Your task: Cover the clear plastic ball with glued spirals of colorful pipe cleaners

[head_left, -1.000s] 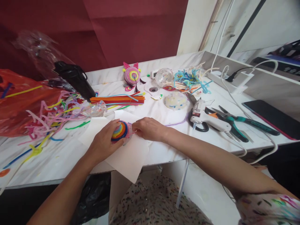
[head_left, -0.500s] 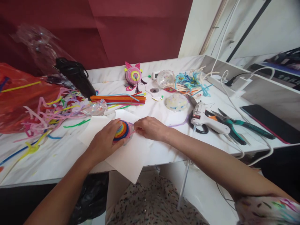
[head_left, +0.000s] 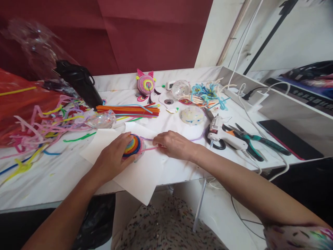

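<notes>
My left hand (head_left: 113, 152) is curled around a round coil of pipe cleaners (head_left: 132, 145), banded yellow, orange, blue and pink, holding it over white paper (head_left: 139, 184). A pink pipe cleaner (head_left: 151, 149) runs from the coil's right edge to my right hand (head_left: 174, 144), which is closed on its far part; the fingertips are partly hidden. A purple pipe cleaner (head_left: 197, 137) lies behind that hand, and part of it shows beside the coil. Beyond the paper is a bundle of orange pipe cleaners (head_left: 127, 110).
A glue gun (head_left: 223, 133) and green-handled pliers (head_left: 260, 139) lie at right, near a phone (head_left: 281, 139). Loose pink strands (head_left: 39, 125) are heaped at left by a black bottle (head_left: 78, 83). A pink eared ornament (head_left: 146, 83) stands at the back.
My right hand has moved a little right, away from the coil, and more of the pink pipe cleaner shows stretched between them. The camera view has shifted slightly.
</notes>
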{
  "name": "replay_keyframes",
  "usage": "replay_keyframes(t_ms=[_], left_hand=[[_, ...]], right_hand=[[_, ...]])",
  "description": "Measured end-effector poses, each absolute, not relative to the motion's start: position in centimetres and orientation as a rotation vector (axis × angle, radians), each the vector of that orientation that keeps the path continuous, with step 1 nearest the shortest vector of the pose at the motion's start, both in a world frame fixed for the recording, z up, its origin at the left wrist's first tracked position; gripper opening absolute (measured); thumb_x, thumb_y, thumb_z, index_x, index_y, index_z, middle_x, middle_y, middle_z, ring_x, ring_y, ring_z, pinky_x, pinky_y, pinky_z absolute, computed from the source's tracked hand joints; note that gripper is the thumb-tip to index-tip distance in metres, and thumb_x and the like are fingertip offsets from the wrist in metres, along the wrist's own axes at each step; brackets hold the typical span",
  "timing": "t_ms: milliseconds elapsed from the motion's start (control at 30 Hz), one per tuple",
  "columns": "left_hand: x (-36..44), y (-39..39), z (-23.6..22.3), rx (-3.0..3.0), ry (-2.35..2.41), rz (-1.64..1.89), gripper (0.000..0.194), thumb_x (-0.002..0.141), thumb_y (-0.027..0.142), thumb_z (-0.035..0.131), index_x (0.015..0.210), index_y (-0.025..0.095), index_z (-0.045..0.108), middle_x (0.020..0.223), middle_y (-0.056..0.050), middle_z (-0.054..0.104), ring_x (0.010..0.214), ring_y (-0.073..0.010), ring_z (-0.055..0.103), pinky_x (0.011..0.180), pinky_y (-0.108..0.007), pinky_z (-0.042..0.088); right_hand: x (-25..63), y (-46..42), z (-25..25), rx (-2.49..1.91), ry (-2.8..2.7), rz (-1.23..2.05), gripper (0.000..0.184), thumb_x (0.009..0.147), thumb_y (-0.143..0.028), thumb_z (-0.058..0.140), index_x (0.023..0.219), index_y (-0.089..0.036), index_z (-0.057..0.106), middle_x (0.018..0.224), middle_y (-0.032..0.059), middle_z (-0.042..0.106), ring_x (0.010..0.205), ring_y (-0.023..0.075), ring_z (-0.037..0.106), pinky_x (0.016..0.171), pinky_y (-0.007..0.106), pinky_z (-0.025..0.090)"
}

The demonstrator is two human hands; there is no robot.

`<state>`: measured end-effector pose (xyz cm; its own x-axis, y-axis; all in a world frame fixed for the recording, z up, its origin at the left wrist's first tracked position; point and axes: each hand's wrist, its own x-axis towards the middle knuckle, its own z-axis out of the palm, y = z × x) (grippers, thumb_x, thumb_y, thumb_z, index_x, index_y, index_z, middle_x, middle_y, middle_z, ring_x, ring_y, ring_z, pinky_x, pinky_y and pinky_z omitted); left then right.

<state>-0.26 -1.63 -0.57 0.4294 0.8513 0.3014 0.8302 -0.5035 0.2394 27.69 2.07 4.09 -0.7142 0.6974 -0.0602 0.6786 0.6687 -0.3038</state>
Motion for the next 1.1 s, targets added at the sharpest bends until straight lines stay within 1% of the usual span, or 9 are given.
replay_keyframes(t_ms=[167, 333, 433, 567, 667, 767, 933, 1033, 1100], left_hand=[[-0.7, -1.5, -1.1, 2.596, 1.526, 0.603, 0.063, 0.104, 0.067, 0.053, 0.148, 0.022, 0.055, 0.167, -0.018, 0.059, 0.154, -0.0407, 0.056, 0.126, -0.061, 0.051], [-1.1, -1.6, -1.3, 2.592, 1.515, 0.606, 0.068, 0.102, 0.072, 0.057, 0.152, 0.026, 0.053, 0.171, -0.015, 0.055, 0.157, -0.0401, 0.054, 0.128, -0.060, 0.050], [-1.2, -1.6, -1.2, 2.592, 1.515, 0.589, 0.072, 0.100, 0.075, 0.057, 0.154, 0.029, 0.052, 0.173, -0.012, 0.053, 0.158, -0.0391, 0.053, 0.128, -0.059, 0.051], [-1.1, -1.5, -1.3, 2.629, 1.500, 0.587, 0.074, 0.102, 0.077, 0.053, 0.154, 0.025, 0.051, 0.172, -0.014, 0.054, 0.158, -0.0387, 0.052, 0.127, -0.059, 0.050], [-1.0, -1.6, -1.3, 2.647, 1.500, 0.605, 0.073, 0.104, 0.075, 0.052, 0.154, 0.022, 0.051, 0.170, -0.016, 0.056, 0.158, -0.0384, 0.053, 0.127, -0.058, 0.050], [-0.9, -1.6, -1.2, 2.622, 1.524, 0.584, 0.071, 0.103, 0.071, 0.057, 0.155, 0.023, 0.050, 0.170, -0.016, 0.056, 0.158, -0.0386, 0.053, 0.128, -0.058, 0.049], [-1.1, -1.6, -0.9, 2.565, 1.513, 0.501, 0.073, 0.098, 0.064, 0.068, 0.157, 0.024, 0.048, 0.175, -0.016, 0.049, 0.162, -0.0403, 0.046, 0.130, -0.063, 0.045], [-1.6, -1.5, -0.5, 2.545, 1.454, 0.466, 0.079, 0.093, 0.056, 0.075, 0.160, 0.027, 0.045, 0.178, -0.016, 0.045, 0.164, -0.0404, 0.044, 0.130, -0.065, 0.044], [-2.1, -1.4, -0.2, 2.529, 1.408, 0.449, 0.080, 0.094, 0.051, 0.075, 0.163, 0.028, 0.042, 0.179, -0.016, 0.042, 0.165, -0.0395, 0.043, 0.131, -0.065, 0.043]], right_hand=[[28.6, 1.6, 3.7, -1.142, -2.832, 0.419, 0.020, 0.102, -0.012, 0.071, 0.122, -0.012, 0.076, 0.117, 0.0168, 0.080, 0.103, 0.0260, 0.072, 0.084, 0.035, 0.043], [29.7, 1.3, 3.2, -1.149, -2.788, 0.382, 0.025, 0.101, -0.011, 0.072, 0.126, -0.013, 0.074, 0.119, 0.0157, 0.078, 0.106, 0.0263, 0.072, 0.087, 0.036, 0.045], [30.0, 1.1, 3.0, -1.149, -2.786, 0.380, 0.024, 0.100, -0.011, 0.073, 0.124, -0.013, 0.075, 0.117, 0.0154, 0.078, 0.104, 0.0258, 0.072, 0.086, 0.036, 0.045], [29.9, 1.0, 2.7, -1.133, -2.794, 0.392, 0.014, 0.102, -0.012, 0.071, 0.115, -0.013, 0.077, 0.112, 0.0138, 0.078, 0.098, 0.0244, 0.071, 0.084, 0.036, 0.043], [29.2, 0.9, 2.5, -1.115, -2.803, 0.380, 0.012, 0.102, -0.013, 0.070, 0.113, -0.012, 0.077, 0.107, 0.0129, 0.077, 0.095, 0.0240, 0.070, 0.083, 0.036, 0.042], [28.1, 0.8, 2.2, -1.057, -2.815, 0.369, 0.011, 0.105, -0.016, 0.069, 0.111, -0.012, 0.077, 0.103, 0.0118, 0.078, 0.092, 0.0226, 0.068, 0.082, 0.035, 0.040], [27.2, 0.9, 1.3, -0.928, -2.791, 0.389, 0.023, 0.109, -0.013, 0.057, 0.098, -0.015, 0.077, 0.091, 0.0076, 0.077, 0.081, 0.0185, 0.064, 0.078, 0.035, 0.037], [27.3, 1.0, 1.0, -0.915, -2.761, 0.405, 0.025, 0.107, -0.013, 0.056, 0.092, -0.016, 0.076, 0.087, 0.0072, 0.076, 0.077, 0.0187, 0.062, 0.077, 0.035, 0.037], [27.4, 1.0, 1.1, -0.923, -2.762, 0.399, 0.026, 0.107, -0.012, 0.056, 0.091, -0.016, 0.075, 0.087, 0.0074, 0.076, 0.077, 0.0188, 0.062, 0.077, 0.035, 0.037]])
